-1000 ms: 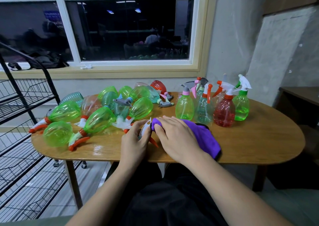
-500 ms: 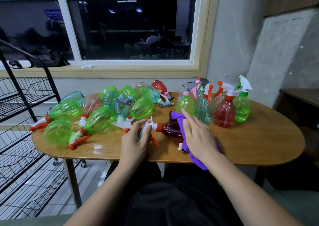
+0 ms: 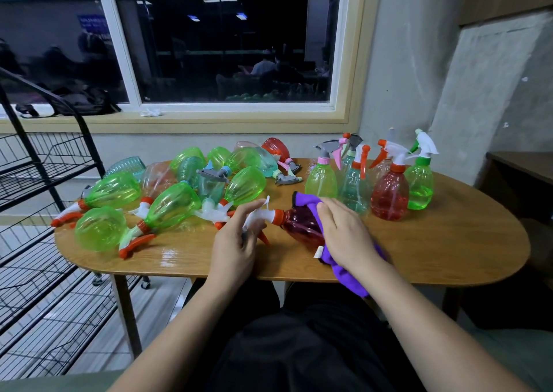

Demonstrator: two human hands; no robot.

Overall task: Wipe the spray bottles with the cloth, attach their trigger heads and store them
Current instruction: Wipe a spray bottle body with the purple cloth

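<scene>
Red translucent plastic spray bottle (image 3: 299, 225) lies on its side on the oval wooden table (image 3: 449, 251), near the front edge. Right hand (image 3: 344, 236): fingers laid flat, pressing the purple cloth (image 3: 348, 278) onto its body. Left hand (image 3: 236, 242): fingers curled round the white trigger head with orange collar (image 3: 260, 215), steadying. Suggest: anchor at the head, roll the bottle under the cloth. Cloth tail hangs off the edge; upright bottles (image 3: 389, 194) stand just behind the knuckles, so short strokes.
</scene>
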